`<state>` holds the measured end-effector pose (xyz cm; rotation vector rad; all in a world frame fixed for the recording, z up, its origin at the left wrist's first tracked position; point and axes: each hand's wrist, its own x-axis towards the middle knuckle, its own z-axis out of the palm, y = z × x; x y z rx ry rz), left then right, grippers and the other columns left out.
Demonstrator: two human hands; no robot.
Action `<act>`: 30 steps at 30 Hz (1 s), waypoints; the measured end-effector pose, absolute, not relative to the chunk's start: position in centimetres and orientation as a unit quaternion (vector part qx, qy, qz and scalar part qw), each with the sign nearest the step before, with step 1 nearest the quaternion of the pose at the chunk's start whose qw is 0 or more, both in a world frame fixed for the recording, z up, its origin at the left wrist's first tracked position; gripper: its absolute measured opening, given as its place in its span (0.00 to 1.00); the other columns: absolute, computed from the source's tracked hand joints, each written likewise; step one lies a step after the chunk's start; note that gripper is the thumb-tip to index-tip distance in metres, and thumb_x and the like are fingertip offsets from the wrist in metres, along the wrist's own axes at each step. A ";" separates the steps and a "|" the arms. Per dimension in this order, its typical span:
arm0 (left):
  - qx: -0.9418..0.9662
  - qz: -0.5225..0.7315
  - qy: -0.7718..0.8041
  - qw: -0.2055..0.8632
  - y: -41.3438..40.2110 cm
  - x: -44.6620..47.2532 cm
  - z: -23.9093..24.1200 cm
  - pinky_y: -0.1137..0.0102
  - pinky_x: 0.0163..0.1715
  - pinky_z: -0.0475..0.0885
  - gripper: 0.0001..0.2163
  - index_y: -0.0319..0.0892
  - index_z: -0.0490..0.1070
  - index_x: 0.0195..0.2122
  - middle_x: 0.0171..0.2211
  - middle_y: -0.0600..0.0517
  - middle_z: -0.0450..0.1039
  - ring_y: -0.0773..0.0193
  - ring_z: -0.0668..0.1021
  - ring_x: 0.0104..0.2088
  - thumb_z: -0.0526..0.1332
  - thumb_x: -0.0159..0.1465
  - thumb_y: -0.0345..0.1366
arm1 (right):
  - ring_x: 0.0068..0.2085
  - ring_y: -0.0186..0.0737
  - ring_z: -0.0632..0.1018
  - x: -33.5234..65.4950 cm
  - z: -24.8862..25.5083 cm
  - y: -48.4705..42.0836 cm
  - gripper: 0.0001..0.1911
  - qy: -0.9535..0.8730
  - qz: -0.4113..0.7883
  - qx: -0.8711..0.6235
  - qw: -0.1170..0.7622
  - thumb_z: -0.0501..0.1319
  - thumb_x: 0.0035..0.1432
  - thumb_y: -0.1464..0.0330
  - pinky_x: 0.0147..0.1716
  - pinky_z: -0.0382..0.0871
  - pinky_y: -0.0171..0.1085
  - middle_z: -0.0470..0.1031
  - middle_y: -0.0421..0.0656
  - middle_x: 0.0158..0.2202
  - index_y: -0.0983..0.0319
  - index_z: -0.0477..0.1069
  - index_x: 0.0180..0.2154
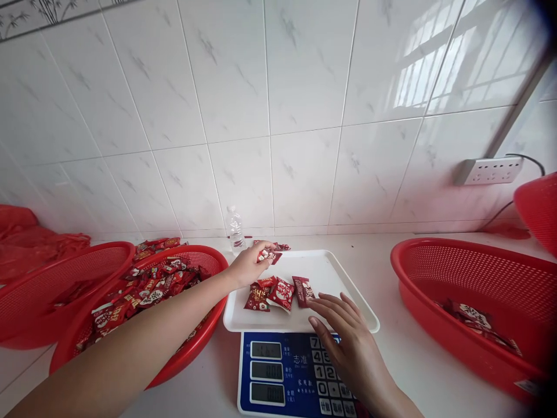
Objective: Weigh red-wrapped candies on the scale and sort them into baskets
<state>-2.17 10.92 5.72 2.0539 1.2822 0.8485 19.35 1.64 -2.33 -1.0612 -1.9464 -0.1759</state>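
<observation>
My left hand (pixel 249 266) is closed on a small red candy packet (pixel 270 256) above the far left part of the white scale tray (pixel 328 267). Several red packets (pixel 281 294) lie together on the tray, below and to the right of that hand. One more packet (pixel 301 290), darker red, lies just beside them. My right hand (pixel 348 334) hovers over the tray's front right, fingers stretched out near the darker packet and nothing held. Part of the blue keypad panel (pixel 300 371) of the scale is hidden under it.
A red basket full of packets (pixel 161 284) stands left of the scale, with another red basket (pixel 117 249) beyond it. On the right, a red basket (pixel 404 284) holds a few packets. A clear bottle (pixel 235 229) stands near the tiled wall, where a power strip (pixel 489 172) is mounted.
</observation>
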 end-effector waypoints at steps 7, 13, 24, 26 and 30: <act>0.788 0.269 0.483 0.271 10.4 -1.9 5.9 0.63 0.51 0.65 0.17 0.44 0.61 0.51 0.49 0.48 0.70 0.60 0.73 0.49 0.53 0.60 0.27 | 0.46 0.46 0.76 19.3 -2.3 1.7 0.11 -0.788 -0.072 -0.426 0.438 0.54 0.62 0.64 0.50 0.65 0.56 0.78 0.43 0.41 0.57 0.70 0.45; 0.776 0.214 0.457 0.379 10.6 -1.9 4.9 0.66 0.55 0.62 0.29 0.44 0.54 0.58 0.56 0.43 0.65 0.65 0.67 0.58 0.45 0.56 0.17 | 0.45 0.46 0.77 19.2 -2.1 1.6 0.11 -0.786 -0.071 -0.426 0.442 0.54 0.62 0.64 0.50 0.66 0.55 0.78 0.43 0.40 0.58 0.71 0.43; 0.819 0.185 0.482 0.249 10.9 -2.7 3.5 0.65 0.54 0.64 0.20 0.47 0.66 0.50 0.52 0.52 0.70 0.60 0.71 0.53 0.53 0.57 0.26 | 0.46 0.46 0.77 19.2 -2.2 1.6 0.11 -0.788 -0.070 -0.429 0.437 0.54 0.62 0.65 0.49 0.65 0.56 0.78 0.43 0.41 0.57 0.70 0.45; 0.818 0.190 0.478 0.256 10.5 -2.4 3.6 0.65 0.54 0.64 0.18 0.45 0.65 0.52 0.53 0.51 0.69 0.60 0.71 0.53 0.53 0.60 0.29 | 0.46 0.46 0.77 19.2 -2.2 1.6 0.11 -0.787 -0.070 -0.431 0.436 0.54 0.62 0.65 0.50 0.65 0.56 0.78 0.43 0.41 0.57 0.70 0.45; 0.821 0.188 0.485 0.237 9.5 -1.9 3.9 0.61 0.58 0.59 0.23 0.42 0.58 0.58 0.60 0.45 0.59 0.56 0.62 0.60 0.53 0.63 0.44 | 0.46 0.45 0.77 19.2 -2.1 1.6 0.11 -0.784 -0.069 -0.436 0.435 0.53 0.63 0.64 0.50 0.64 0.55 0.78 0.44 0.41 0.57 0.71 0.44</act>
